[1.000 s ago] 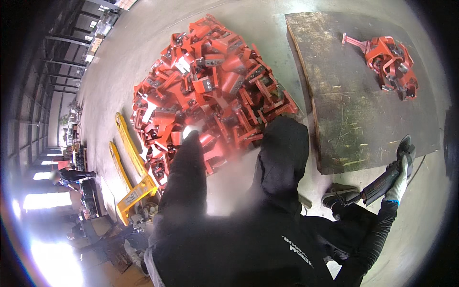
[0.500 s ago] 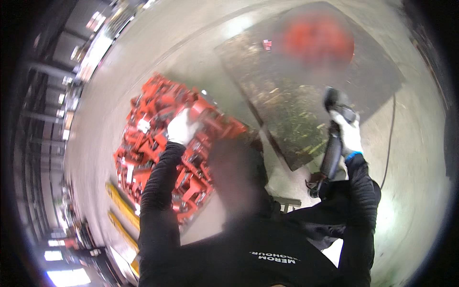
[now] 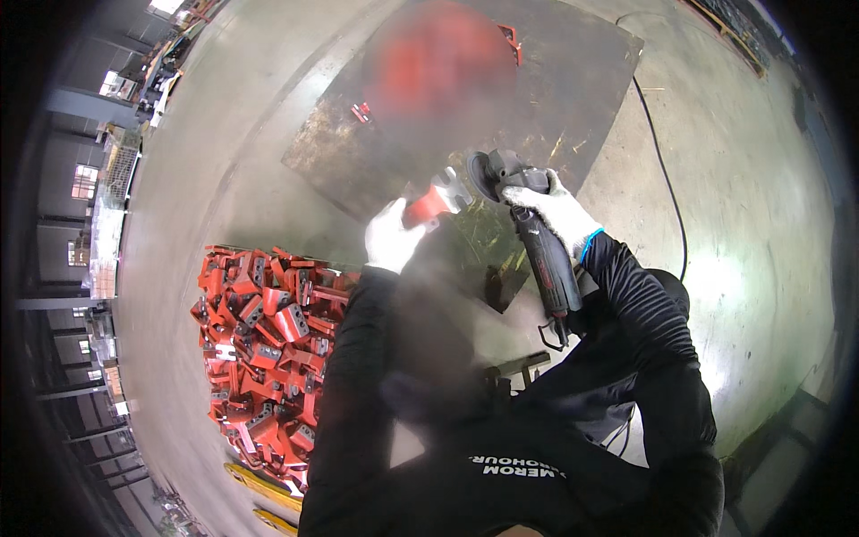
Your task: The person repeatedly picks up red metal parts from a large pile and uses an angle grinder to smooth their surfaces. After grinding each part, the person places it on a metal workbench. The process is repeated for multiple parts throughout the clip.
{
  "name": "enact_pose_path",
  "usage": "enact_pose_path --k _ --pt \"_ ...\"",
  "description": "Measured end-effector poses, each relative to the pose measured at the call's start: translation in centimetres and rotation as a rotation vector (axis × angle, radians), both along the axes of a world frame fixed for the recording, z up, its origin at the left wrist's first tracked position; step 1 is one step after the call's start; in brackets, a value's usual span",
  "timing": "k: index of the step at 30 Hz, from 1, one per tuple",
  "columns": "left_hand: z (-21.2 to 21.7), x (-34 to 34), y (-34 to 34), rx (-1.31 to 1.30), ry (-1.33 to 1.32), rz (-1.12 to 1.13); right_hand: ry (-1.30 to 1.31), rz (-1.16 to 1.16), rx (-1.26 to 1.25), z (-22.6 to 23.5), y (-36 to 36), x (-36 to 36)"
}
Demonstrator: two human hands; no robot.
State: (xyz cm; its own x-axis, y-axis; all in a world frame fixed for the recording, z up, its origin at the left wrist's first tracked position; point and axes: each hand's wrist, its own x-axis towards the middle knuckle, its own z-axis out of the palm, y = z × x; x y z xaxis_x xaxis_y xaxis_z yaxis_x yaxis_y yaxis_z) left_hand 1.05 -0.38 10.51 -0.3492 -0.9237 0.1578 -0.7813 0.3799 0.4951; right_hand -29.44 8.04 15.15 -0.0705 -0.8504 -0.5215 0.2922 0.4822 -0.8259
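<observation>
My left hand (image 3: 392, 240), in a white glove, is closed around a red metal bracket (image 3: 424, 208). The bracket's far end is forked and bare silvery metal. In my right hand (image 3: 565, 213), also gloved, is a black angle grinder (image 3: 544, 264), gripped near its head. The grinder's disc (image 3: 481, 175) faces the bracket's forked end with a small gap between them. Both hands are above the near part of a dark, flat plate (image 3: 573, 76). To the left of my left forearm lies a large pile of red metal brackets (image 3: 268, 345).
A blurred red mass (image 3: 443, 63) shows at the far side of the plate, with a small red piece (image 3: 361, 112) near it. A black cable (image 3: 662, 148) runs along the floor at right. Yellow forks (image 3: 261, 488) stick out below the pile.
My left hand has come from the pile over to the plate, bringing a red bracket close to the grinder. The view has turned, and the grinder's head now points left toward the bracket.
</observation>
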Motion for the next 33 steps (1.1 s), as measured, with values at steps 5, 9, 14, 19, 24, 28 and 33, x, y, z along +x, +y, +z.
enact_pose_path --k 5,9,14,19,24,28,33 --pt "0.4 -0.3 -0.2 -0.053 0.003 -0.023 -0.086 0.031 0.006 -0.2 -0.1 0.4" --pt "-0.8 0.1 -1.0 -0.101 0.002 -0.044 -0.084 0.053 -0.011 -0.4 -0.6 0.6" --pt "-1.5 1.0 -1.0 -0.126 0.043 -0.005 -0.251 0.079 0.032 -0.5 -0.4 0.6" --pt "-1.3 0.9 -1.8 -0.134 0.085 0.023 0.029 0.266 -0.221 -5.0 0.2 -1.2" --pt "-2.0 2.1 -2.4 -0.157 0.151 0.096 -0.032 0.243 -0.065 -1.5 0.4 0.5" --pt "-0.5 1.2 -2.1 -0.173 0.034 0.113 0.179 0.215 -0.144 -2.0 0.7 0.8" --pt "-1.4 0.7 -1.9 -0.215 0.026 0.064 0.342 0.164 -0.174 0.1 0.5 2.2"
